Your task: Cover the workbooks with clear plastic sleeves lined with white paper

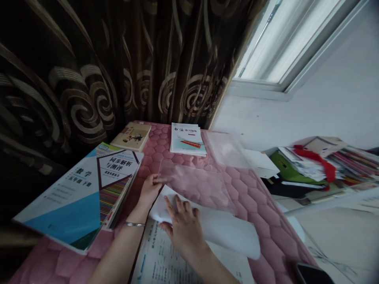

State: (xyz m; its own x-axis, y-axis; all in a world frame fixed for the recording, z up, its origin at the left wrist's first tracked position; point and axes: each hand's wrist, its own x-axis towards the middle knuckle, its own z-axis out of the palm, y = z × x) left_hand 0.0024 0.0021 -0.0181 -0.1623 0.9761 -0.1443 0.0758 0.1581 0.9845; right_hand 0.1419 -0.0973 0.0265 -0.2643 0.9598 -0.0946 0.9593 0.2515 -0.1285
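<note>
An open book [160, 252] with printed text lies in front of me, its white cover or page [216, 225] curling up on the right. My right hand [185, 223] rests on that white sheet with its fingers spread. Beyond the book, a clear plastic book cover [195, 181] lies over the pink quilted cloth. My left hand [149, 189], with a bracelet at the wrist, pinches the left edge of this clear cover near the book's top corner.
Left stands a stack of workbooks [74, 193], with a tan book [132, 136] behind it. A calligraphy book [188, 140] and another clear plastic sheet [226, 148] lie at the back. A phone [314, 273] sits at the right edge. Papers [296, 161] fill a shelf beyond.
</note>
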